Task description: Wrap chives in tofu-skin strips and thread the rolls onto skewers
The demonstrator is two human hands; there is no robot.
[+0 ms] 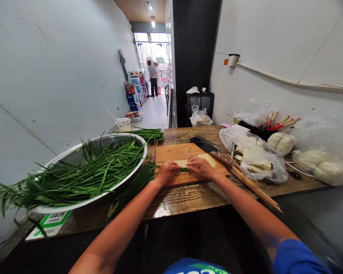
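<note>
The tofu sheet (185, 164) lies on the board (171, 152), near its front edge, with a few chives (183, 168) laid across it. The board sits on the counter (188, 198) close to the front edge, about midway along. I have both hands on the sheet. My left hand (166, 172) is curled down over its left end, fingers closed and pressing on the sheet and the chives beneath. My right hand (200, 167) does the same on the right end, fingers folded over the pale edge. Neither grip stands apart; both are closed onto the roll, though my knuckles hide the fingertips, so I cannot tell how tightly.

As I judge it, the sheet is thin and could tear if I press too hard or pull the ends apart. The chives are slippery and springy, so they could slide out of an end if the roll is loose; a green tip already shows between my hands. The knife (207, 146) lies on the board's far right corner, handle toward my right wrist, near enough that a careless sweep could knock it. The skewers (254, 184) lie fanned along the board's right edge, running past the counter's front edge, and a sleeve could catch them. The chive basin (74, 154) overhangs the counter's left front edge, stems trailing out.
</note>
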